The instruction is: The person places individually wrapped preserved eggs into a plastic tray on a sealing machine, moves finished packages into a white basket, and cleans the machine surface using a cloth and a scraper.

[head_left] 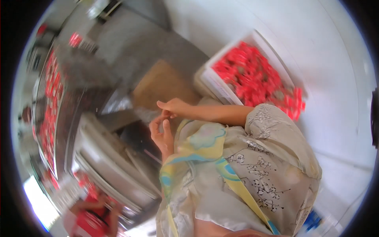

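Observation:
In front of my apron [201, 144], which is pale with yellow and blue trim, my two hands meet with their fingertips close together or touching. My right hand [175, 107] comes in from the right, one digit stretched out to the left and the others bent down. Below it, my left hand [162, 138] is raised with thumb and fingers apart, loosely curved. I see no object in either hand, though blur softens the fingertips. Nearest beyond them lies a brown, cardboard-like sheet [164, 85] on the floor.
At my right by the white wall stands a white box [222, 87] heaped with red-wrapped packets [252, 71]. A metal-edged table [65, 118] at left bears many red packets [51, 102]. Nearer is a pale metal unit [108, 152]. A person in red [92, 219] is at lower left.

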`<state>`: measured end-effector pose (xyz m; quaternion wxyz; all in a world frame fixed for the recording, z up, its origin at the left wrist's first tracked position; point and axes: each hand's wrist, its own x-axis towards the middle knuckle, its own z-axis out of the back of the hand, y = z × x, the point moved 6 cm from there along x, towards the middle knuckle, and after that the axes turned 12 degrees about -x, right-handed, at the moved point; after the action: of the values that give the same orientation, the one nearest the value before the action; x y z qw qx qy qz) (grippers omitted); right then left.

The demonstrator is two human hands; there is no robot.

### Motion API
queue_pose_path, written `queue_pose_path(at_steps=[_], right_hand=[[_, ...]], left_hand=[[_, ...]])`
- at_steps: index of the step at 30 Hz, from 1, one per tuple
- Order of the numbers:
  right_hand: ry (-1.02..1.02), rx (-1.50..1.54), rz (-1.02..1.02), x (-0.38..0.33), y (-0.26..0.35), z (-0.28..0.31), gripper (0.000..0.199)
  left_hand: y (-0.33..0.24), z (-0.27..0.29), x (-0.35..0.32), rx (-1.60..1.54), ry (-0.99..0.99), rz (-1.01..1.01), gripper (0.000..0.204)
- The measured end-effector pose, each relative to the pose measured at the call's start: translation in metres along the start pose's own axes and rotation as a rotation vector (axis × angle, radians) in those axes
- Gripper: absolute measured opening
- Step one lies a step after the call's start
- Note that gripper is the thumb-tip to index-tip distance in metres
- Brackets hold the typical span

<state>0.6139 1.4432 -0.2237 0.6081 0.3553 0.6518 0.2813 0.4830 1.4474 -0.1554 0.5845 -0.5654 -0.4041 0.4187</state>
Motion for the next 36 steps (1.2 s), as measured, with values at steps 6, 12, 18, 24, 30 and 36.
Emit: queue_pose_path(at_steps=[6, 12, 18, 24, 30, 36], right_hand=[[0.088, 1.092, 0.008, -0.045, -0.040, 0.002, 0.058], [-0.105, 0.983, 0.174, -0.157, -0.028, 0.072, 0.075], [-0.668, 0.544, 0.437, -0.315, -0.091, 0.160, 0.031], [-1.169, 0.480, 0.186, -0.427, -0.183, 0.151, 0.018], [-1.553, -0.030, -0.127, -0.465, -0.200, 0.155, 0.061], [-1.606, -0.339, -0.224, -0.435, -0.189, 0.181, 0.092]], left_hand=[[-0.002, -0.111, -0.005, 0.264, 0.780, -0.444, 0.068], [0.017, -0.152, -0.018, 0.322, 0.968, -0.508, 0.072], [-0.038, -0.285, -0.062, 0.179, 1.256, -0.414, 0.081], [-0.030, -0.381, -0.175, 0.267, 1.702, -0.732, 0.124], [-0.028, -0.436, -0.186, 0.279, 1.564, -0.858, 0.128], [-0.020, -0.453, -0.186, 0.307, 1.750, -0.905, 0.125]])
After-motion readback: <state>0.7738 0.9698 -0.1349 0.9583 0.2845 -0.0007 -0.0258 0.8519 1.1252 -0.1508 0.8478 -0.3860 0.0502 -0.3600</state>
